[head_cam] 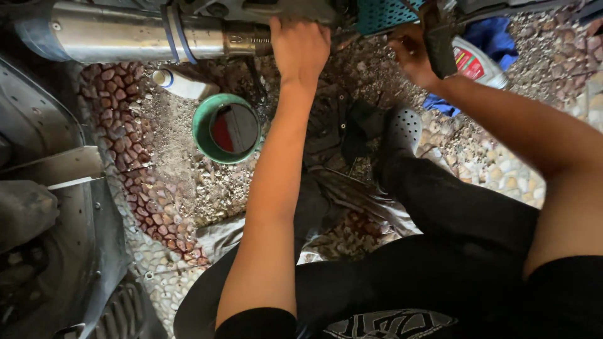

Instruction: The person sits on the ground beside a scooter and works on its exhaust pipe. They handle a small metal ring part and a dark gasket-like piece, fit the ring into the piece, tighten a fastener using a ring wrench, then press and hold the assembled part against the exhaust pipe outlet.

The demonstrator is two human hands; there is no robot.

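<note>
Head view shows our left hand (300,47) clamped on the ribbed joint (251,41) of the silver pipe (119,32), so we brace it firmly while our right hand (411,56), beside that pipe, grips a dark tool (438,41).

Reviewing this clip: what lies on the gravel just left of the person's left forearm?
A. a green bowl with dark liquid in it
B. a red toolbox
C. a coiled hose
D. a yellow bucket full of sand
A: a green bowl holding dark liquid sits on the gravel just left of the left forearm, below the left hand.
</note>
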